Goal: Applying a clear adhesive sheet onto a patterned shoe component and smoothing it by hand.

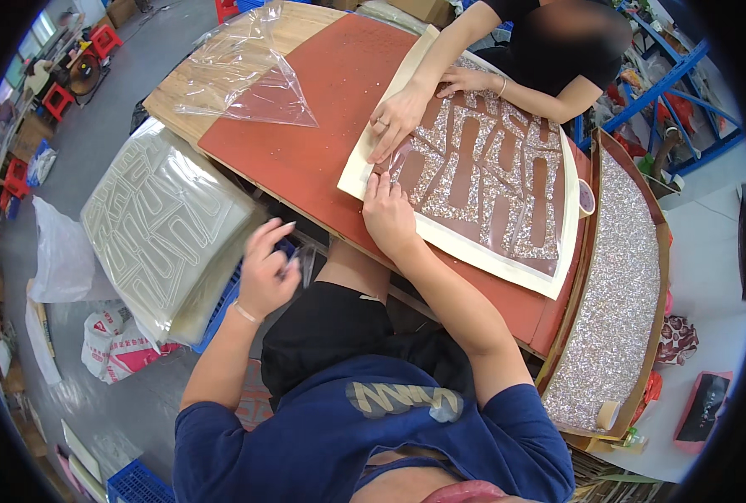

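Note:
A cream-edged panel [461, 237] lies on the red tabletop, with glittery cut-out shapes [448, 180] across its brown middle. My right hand [388, 216] rests on the panel's near left edge, fingers stretched out over the border. Beside it, a co-worker's hand [401, 119] presses on the same corner; that person's other hand [471, 81] lies farther up the panel. My left hand [265, 272] is raised off the table's near edge, slightly blurred, its fingers curled around what looks like a scrap of clear film [306, 265].
Left of me, clear sheets with outlined shapes [150, 222] are stacked over a blue crate [222, 314]. Crumpled clear film [247, 84] covers the table's far left. A long glittery sheet [612, 277] stands in a brown-edged tray on the right, near a tape roll [587, 198].

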A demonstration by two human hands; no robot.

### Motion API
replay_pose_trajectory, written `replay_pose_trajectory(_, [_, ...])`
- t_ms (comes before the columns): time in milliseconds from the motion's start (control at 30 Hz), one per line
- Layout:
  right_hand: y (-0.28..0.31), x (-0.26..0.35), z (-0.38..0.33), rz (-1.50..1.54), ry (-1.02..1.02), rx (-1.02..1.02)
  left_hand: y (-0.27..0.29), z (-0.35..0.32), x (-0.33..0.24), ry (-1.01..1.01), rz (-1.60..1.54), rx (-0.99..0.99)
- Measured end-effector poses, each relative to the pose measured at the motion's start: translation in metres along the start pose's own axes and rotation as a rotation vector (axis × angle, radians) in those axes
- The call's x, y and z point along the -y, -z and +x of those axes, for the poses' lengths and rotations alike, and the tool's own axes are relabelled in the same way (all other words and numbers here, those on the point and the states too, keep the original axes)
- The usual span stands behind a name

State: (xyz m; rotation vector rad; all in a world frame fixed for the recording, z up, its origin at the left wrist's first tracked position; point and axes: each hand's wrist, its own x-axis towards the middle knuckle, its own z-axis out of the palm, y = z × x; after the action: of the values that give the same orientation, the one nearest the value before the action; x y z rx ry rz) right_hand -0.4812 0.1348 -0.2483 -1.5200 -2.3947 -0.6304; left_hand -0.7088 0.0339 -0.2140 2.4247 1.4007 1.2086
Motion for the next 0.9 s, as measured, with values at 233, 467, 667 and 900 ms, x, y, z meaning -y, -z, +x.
replay_pose_trajectory(233, [0.000, 0.006, -0.008, 0.092, -0.001, -0.106, -0.064, 0.063, -0.014, -0.143, -0.152, 0.055])
replay_pose_trajectory(467, [0.006, -0.001, -0.012, 0.185, -0.046, -0.045, -0.071, 0.073, -0.012, 0.100, -0.191, 0.008])
replay_pose_trajectory(667, [0.002, -0.001, -0.003, 0.227, -0.069, -0.061, -0.087, 0.070, 0.005, 0.515, -0.249, 0.003])
replay_pose_trajectory(900, [0.010, -0.011, 0.004, 0.467, -0.202, -0.129, -0.085, 0.121, 0.006, 0.900, -0.401, 0.189])
